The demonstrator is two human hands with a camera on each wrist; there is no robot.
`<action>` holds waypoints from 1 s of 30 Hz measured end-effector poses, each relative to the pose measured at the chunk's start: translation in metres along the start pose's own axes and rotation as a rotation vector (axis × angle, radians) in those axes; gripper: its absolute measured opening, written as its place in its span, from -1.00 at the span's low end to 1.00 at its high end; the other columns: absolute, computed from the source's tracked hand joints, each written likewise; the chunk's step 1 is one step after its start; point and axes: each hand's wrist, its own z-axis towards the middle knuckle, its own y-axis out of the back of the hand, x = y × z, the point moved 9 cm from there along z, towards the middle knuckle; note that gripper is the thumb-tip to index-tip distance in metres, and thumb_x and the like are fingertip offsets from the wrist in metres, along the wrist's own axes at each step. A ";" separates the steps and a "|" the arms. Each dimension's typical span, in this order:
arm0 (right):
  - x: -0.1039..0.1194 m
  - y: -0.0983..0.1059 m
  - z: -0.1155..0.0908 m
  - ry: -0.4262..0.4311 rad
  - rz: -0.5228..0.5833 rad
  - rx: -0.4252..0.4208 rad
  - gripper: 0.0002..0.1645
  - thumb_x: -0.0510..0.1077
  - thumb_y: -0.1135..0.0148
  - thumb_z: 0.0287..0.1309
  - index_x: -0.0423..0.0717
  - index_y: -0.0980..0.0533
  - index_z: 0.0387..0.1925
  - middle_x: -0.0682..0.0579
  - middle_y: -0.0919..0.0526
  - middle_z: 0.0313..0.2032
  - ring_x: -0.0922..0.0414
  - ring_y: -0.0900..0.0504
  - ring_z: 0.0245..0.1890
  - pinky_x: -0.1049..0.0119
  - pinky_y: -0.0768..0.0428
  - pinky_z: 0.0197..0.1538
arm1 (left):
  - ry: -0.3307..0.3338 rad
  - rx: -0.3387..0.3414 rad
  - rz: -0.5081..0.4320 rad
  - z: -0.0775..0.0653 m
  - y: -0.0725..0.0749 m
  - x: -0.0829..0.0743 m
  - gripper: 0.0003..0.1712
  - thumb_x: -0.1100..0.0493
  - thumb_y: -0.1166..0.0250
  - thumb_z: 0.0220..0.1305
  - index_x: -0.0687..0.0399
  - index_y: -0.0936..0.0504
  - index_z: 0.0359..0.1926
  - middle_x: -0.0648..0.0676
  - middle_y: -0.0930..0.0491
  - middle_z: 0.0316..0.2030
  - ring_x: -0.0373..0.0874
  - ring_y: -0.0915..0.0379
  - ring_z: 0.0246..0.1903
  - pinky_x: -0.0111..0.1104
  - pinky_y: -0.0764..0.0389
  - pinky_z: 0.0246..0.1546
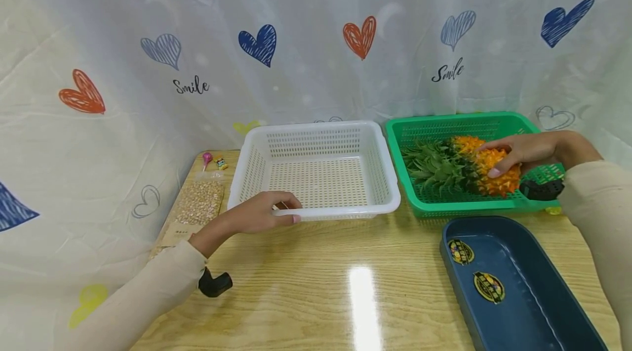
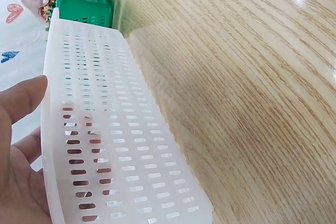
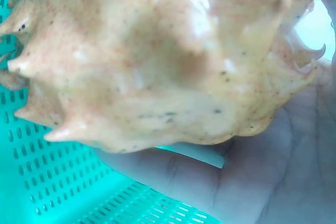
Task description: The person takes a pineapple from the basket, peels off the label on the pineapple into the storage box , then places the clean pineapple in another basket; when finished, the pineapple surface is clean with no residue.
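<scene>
While I watch from the head view:
Pineapple: lies in the green basket, long axis sideways, leaves toward the white basket.
Right hand: fingers curled over its fruit end.
Left hand: pinches the white basket's near rim.

Left hand curled in a grip, arm outstretched — right hand clasped, palm down.
</scene>
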 end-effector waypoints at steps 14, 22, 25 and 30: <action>0.000 -0.005 0.004 -0.044 -0.030 0.041 0.18 -0.03 -0.28 0.32 -0.30 0.31 0.57 -0.61 0.49 0.43 -0.61 0.01 0.38 -0.22 -0.55 0.14 | -0.005 0.005 0.004 0.000 0.000 0.000 -0.70 -0.11 -0.27 0.40 -0.16 -0.62 0.06 -0.11 -0.61 0.04 -0.14 -0.52 0.06 -0.14 -0.50 0.15; -0.007 -0.013 0.008 -0.089 0.008 0.101 0.15 -0.07 -0.26 0.36 -0.30 0.33 0.56 -0.61 0.44 0.44 -0.48 -0.18 0.38 -0.21 -0.54 0.18 | -0.008 0.002 0.007 0.001 0.000 0.000 -0.69 -0.11 -0.28 0.40 -0.16 -0.63 0.06 -0.10 -0.62 0.05 -0.13 -0.53 0.06 -0.14 -0.50 0.14; -0.009 -0.014 0.008 -0.107 -0.001 0.100 0.16 -0.04 -0.27 0.36 -0.28 0.31 0.57 -0.61 0.31 0.45 -0.49 -0.17 0.39 -0.23 -0.52 0.18 | -0.008 0.001 0.006 0.001 -0.001 0.001 -0.69 -0.11 -0.28 0.40 -0.15 -0.63 0.06 -0.09 -0.62 0.05 -0.13 -0.53 0.06 -0.14 -0.50 0.14; -0.009 -0.015 0.012 -0.129 -0.036 0.102 0.18 -0.02 -0.29 0.34 -0.27 0.31 0.57 -0.65 0.30 0.43 -0.56 -0.02 0.41 -0.25 -0.49 0.21 | -0.009 0.002 0.003 0.001 -0.001 0.001 -0.69 -0.11 -0.28 0.40 -0.14 -0.63 0.06 -0.09 -0.62 0.04 -0.13 -0.53 0.05 -0.14 -0.50 0.14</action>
